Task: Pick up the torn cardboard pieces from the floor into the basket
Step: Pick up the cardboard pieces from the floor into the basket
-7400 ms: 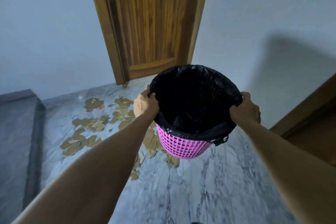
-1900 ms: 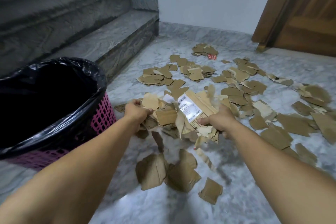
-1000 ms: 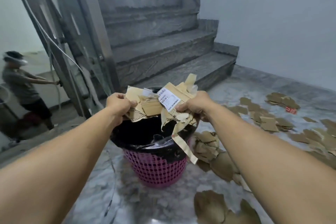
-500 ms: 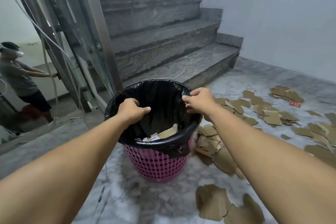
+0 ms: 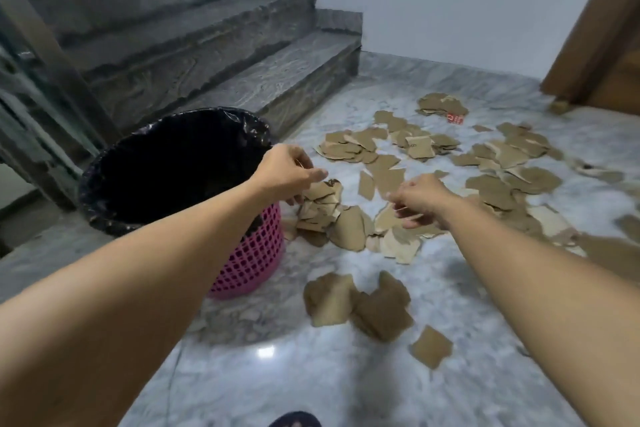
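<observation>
The fingers of the left hand (image 5: pixel 289 172) hang loosely curled and hold nothing, their tips just above a heap of torn cardboard pieces (image 5: pixel 329 215) beside the basket. The right hand (image 5: pixel 420 199) is likewise relaxed and bare, fingers bent downward over the same heap — whether the tips touch the cardboard cannot be told. Both forearms reach forward from the lower corners. The pink basket (image 5: pixel 252 253), lined with a black bag (image 5: pixel 173 163), stands upright on the marble floor (image 5: pixel 311 374), to the left of the heap. More pieces lie scattered across the floor beyond the hands — toward a wooden door frame (image 5: pixel 588 31) — and a few nearer. Grey stone stairs (image 5: pixel 207 45) rise behind the basket.
</observation>
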{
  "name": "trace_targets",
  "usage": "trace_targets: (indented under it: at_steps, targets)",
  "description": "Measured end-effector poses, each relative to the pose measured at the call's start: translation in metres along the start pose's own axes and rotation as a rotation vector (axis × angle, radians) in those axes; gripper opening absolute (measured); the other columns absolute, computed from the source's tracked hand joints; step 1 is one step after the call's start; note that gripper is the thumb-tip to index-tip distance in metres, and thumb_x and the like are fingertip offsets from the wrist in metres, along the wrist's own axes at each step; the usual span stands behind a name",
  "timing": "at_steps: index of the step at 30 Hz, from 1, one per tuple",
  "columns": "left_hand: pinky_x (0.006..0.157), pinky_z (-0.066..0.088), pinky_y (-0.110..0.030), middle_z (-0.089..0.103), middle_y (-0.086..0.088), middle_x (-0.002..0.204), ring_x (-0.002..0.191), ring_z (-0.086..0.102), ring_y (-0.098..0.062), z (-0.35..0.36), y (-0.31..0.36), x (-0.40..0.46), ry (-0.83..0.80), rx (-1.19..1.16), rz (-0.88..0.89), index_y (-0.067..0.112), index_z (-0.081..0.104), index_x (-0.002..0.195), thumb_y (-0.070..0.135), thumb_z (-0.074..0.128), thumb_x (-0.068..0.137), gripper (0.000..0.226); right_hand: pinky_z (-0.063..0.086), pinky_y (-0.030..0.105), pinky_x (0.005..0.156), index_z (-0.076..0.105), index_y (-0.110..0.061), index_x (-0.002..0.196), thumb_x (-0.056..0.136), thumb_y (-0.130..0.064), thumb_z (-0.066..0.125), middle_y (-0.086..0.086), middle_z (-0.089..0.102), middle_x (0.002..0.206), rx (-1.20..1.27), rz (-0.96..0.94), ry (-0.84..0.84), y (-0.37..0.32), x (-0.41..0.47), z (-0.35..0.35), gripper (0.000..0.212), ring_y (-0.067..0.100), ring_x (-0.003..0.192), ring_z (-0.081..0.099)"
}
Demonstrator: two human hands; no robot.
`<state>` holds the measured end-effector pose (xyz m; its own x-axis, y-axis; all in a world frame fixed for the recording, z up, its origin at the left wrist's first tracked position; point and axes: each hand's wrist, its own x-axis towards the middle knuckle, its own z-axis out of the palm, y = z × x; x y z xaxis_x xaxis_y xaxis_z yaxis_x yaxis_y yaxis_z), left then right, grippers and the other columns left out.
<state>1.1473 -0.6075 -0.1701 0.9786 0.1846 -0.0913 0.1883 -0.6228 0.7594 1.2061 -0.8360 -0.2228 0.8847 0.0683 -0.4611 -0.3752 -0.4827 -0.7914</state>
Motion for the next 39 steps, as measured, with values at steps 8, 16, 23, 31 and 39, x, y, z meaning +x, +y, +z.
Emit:
trace_targets:
  at_steps: [8,16,23,31,39]
  targets:
    - [0.060,0.050,-0.031,0.062,-0.009,0.095,0.076,0.062,-0.023,0.122,-0.086,0.015,-0.461,0.467,-0.193,0.013,0.060,0.099,0.035,0.081,0.072,0.040,0.060,0.044,0.065,0.051,-0.001,0.123,0.084,-0.027,0.075,0.019,0.057,0.120,-0.197,0.412,0.013,0.147,-0.010,-0.020,0.053,0.029,0.095,0.062]
    - [0.107,0.037,-0.043,0.025,-0.011,0.144,0.131,0.031,-0.034,0.192,-0.169,0.015,-0.634,0.733,-0.287,0.029,0.020,0.145,0.039,0.072,0.060,0.100,0.057,0.045,0.082,0.035,0.000,0.136,0.071,-0.046,0.080,0.018,0.036,0.133,-0.366,0.634,0.012,0.203,-0.008,0.044,0.091,0.038,0.120,0.044]
    - [0.099,0.040,-0.043,0.023,-0.004,0.124,0.119,0.029,-0.028,0.206,-0.177,0.017,-0.480,0.712,-0.089,0.024,0.036,0.116,0.026,0.075,0.062,0.067,0.038,0.040,0.104,0.018,-0.017,0.146,0.054,-0.052,0.088,0.018,0.019,0.141,-0.515,0.369,0.063,0.190,0.030,0.097,0.122,0.037,0.132,0.027]
    - [0.078,0.050,-0.034,0.059,-0.006,0.103,0.097,0.061,-0.027,0.203,-0.174,0.064,-0.436,0.559,-0.061,0.015,0.042,0.115,0.023,0.081,0.063,0.065,0.040,0.034,0.091,0.047,-0.017,0.123,0.055,-0.051,0.087,0.009,0.050,0.128,-0.686,0.232,0.001,0.177,0.072,0.095,0.086,0.030,0.123,0.043]
    - [0.088,0.044,-0.028,0.061,-0.010,0.108,0.107,0.057,-0.024,0.205,-0.143,0.134,-0.156,0.264,-0.050,0.010,0.061,0.102,0.019,0.083,0.069,0.041,0.048,0.034,0.079,0.051,-0.016,0.123,0.071,-0.037,0.082,0.012,0.063,0.118,-0.551,0.110,0.193,0.155,0.136,0.058,0.064,0.033,0.108,0.059]
